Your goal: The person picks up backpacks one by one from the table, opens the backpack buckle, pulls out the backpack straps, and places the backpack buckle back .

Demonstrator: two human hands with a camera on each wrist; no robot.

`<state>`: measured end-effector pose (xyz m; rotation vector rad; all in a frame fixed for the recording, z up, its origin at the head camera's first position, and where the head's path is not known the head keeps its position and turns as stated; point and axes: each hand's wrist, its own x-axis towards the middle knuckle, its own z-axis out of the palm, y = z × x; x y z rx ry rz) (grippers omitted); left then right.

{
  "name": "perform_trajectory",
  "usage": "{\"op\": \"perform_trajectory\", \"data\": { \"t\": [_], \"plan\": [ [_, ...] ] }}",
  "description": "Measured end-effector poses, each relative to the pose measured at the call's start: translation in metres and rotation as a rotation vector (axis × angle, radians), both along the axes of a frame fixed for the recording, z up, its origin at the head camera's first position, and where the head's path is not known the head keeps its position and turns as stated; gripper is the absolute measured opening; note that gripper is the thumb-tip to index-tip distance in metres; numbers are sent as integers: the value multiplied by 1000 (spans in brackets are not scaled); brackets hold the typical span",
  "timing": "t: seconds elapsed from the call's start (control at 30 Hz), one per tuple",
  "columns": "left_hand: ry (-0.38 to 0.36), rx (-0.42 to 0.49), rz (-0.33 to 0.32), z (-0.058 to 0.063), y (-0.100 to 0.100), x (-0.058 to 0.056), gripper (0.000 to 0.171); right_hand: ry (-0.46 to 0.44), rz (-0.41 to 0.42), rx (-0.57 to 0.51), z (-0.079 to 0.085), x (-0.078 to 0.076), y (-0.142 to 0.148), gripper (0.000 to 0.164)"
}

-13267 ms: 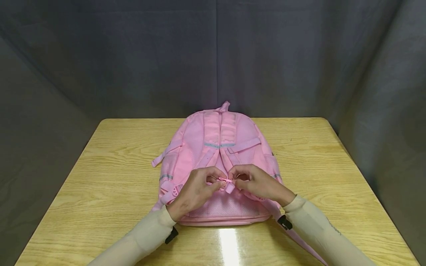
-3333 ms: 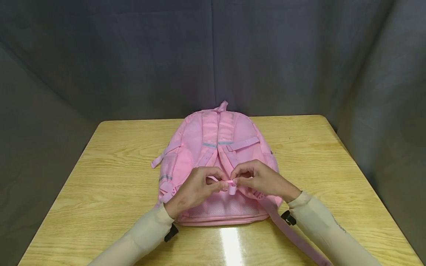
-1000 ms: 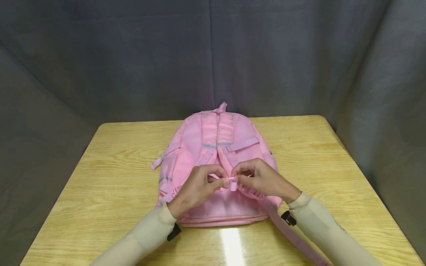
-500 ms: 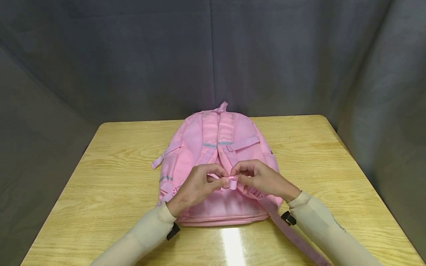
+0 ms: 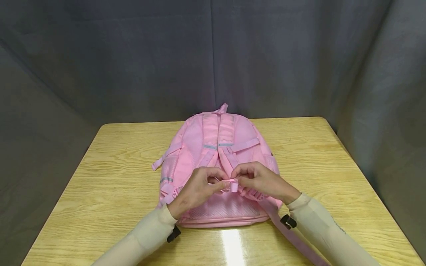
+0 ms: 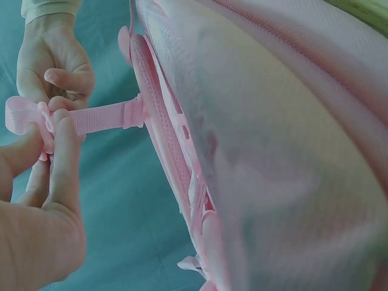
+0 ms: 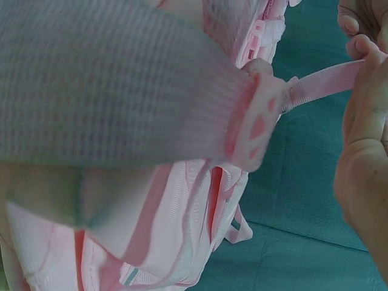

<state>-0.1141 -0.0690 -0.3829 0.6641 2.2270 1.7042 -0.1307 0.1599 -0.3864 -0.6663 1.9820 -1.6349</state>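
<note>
The loop (image 5: 234, 187) has edged slightly right since the first frame — we see the left hand (image 5: 202, 186) and right hand (image 5: 263, 181), fingers curled nearly closed, pinching the strap (image 6: 103, 118) just below centre frame, the bag (image 5: 217, 159) behind them on the table (image 5: 116, 184).
</note>
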Motion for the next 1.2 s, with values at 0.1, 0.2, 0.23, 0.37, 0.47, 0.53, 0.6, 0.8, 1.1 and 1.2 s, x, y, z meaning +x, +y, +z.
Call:
{"op": "perform_trajectory", "data": {
  "t": [0.1,0.2,0.23,0.37,0.47,0.53,0.6,0.8,1.1,1.2],
  "plan": [
    [1,-1,7,-1,1,-1,5,8,13,-19,-1,0,0,13],
    [-3,7,16,-1,2,-1,6,35,17,-20,-2,1,0,12],
    [-4,10,18,-1,2,-1,6,42,15,-18,-2,1,0,12],
    [15,18,17,0,3,0,6,69,-1,-5,-1,2,-1,12],
    [31,11,20,1,3,0,5,82,-8,6,1,4,-1,12],
    [37,3,24,2,4,1,6,86,-9,13,3,4,-1,12],
    [41,-5,28,2,4,1,6,98,-11,22,4,5,-1,12],
    [54,-30,46,4,5,3,5,131,-18,45,7,6,-1,12],
    [41,-21,41,3,5,1,5,83,-36,54,8,5,0,14],
    [26,-8,18,0,4,-2,4,53,-23,51,5,4,0,15]
  ]
}}
